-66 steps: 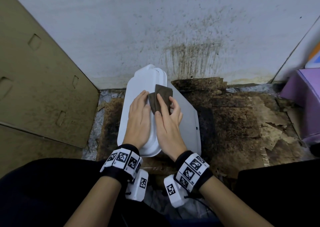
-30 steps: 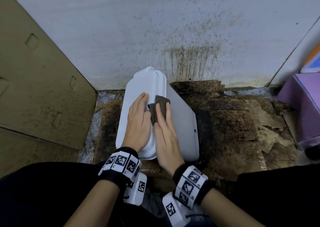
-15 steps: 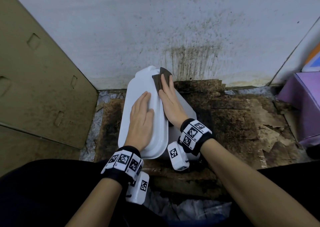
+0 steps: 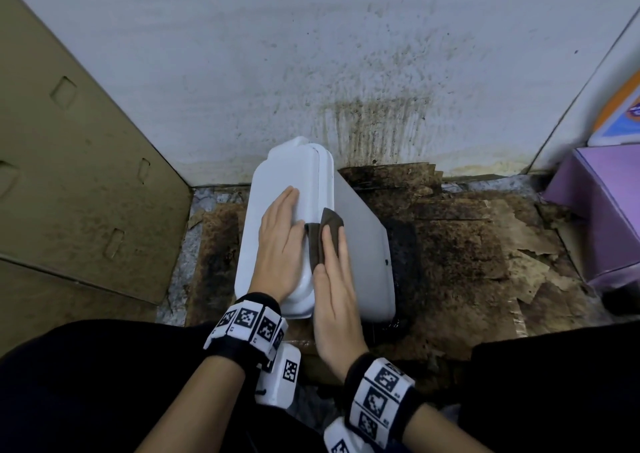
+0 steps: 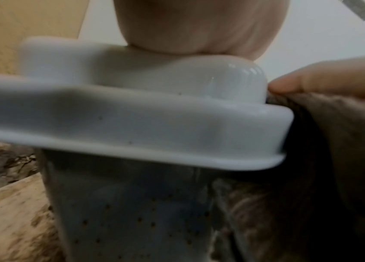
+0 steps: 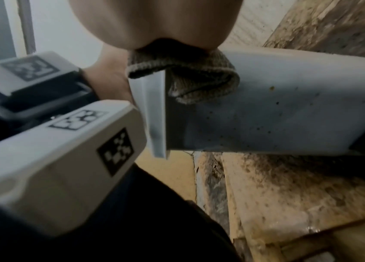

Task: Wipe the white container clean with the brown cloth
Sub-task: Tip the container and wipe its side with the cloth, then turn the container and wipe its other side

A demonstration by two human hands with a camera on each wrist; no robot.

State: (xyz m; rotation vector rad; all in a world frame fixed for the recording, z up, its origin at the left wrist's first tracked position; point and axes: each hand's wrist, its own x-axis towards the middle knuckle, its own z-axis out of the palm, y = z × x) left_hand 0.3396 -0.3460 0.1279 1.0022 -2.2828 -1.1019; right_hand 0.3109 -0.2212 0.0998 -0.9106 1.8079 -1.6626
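A white container [image 4: 360,245] lies on its side on stained cardboard, its lid [image 4: 287,175] facing left. My left hand [image 4: 280,241] rests flat on the lid with straight fingers. My right hand [image 4: 334,279] presses the folded brown cloth [image 4: 325,234] with flat fingers against the container's upper side, right at the lid's rim. In the right wrist view the cloth [image 6: 190,79] is bunched under my palm over the rim edge, and small dark specks dot the container wall [image 6: 289,109]. The left wrist view shows the lid [image 5: 132,124] close up, with the cloth [image 5: 345,141] at its right.
A spattered white wall [image 4: 311,72] rises just behind the container. A tan cardboard panel [image 4: 76,175] leans at the left. A purple box [image 4: 602,210] stands at the right. Torn, dark-stained cardboard [image 4: 467,245] covers the floor. My dark-clothed knees fill the bottom.
My right hand has drawn the cloth back along the lid's rim from the container's far end to its middle. The left hand has stayed on the lid.
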